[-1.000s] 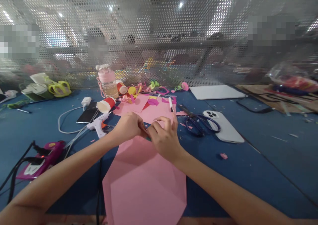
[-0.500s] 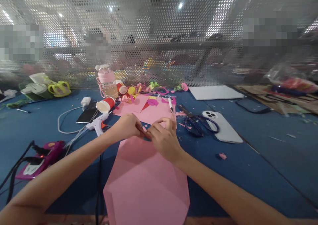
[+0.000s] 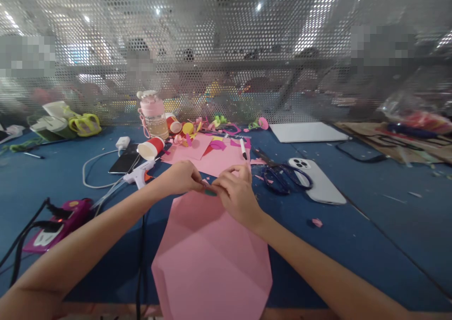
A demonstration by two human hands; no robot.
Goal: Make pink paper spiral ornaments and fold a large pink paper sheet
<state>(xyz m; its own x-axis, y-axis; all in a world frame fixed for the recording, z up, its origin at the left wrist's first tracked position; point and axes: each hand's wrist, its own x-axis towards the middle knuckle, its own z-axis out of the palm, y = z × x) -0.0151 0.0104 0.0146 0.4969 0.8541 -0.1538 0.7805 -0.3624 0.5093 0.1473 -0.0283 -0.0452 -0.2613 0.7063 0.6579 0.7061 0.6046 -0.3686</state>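
A large sheet of pink craft paper (image 3: 215,263) with angled corners and a folded left edge stretches towards me over the table's front edge. At its far end, my left hand (image 3: 183,177) is closed, thumb and fingers pinching the paper's narrow edge. My right hand (image 3: 240,195) is closed on the same edge just to the right, its fingers bent over it. Between the fingertips shows a thin strip with a small greenish patch that I cannot make out. The fingers hide part of the edge.
Beyond my hands lie pink sheets (image 3: 222,162) with paper scraps and a marker (image 3: 243,149). Blue-handled scissors (image 3: 282,176) and a white phone (image 3: 319,183) are right. At left are a glue gun (image 3: 139,173), paper cup (image 3: 151,147), bottle (image 3: 152,115) and power strip (image 3: 58,225).
The pink paper has shifted slightly right. My fingertips have moved a little along its far edge, and the gap under the strip between them looks narrower. Both hands keep their hold.
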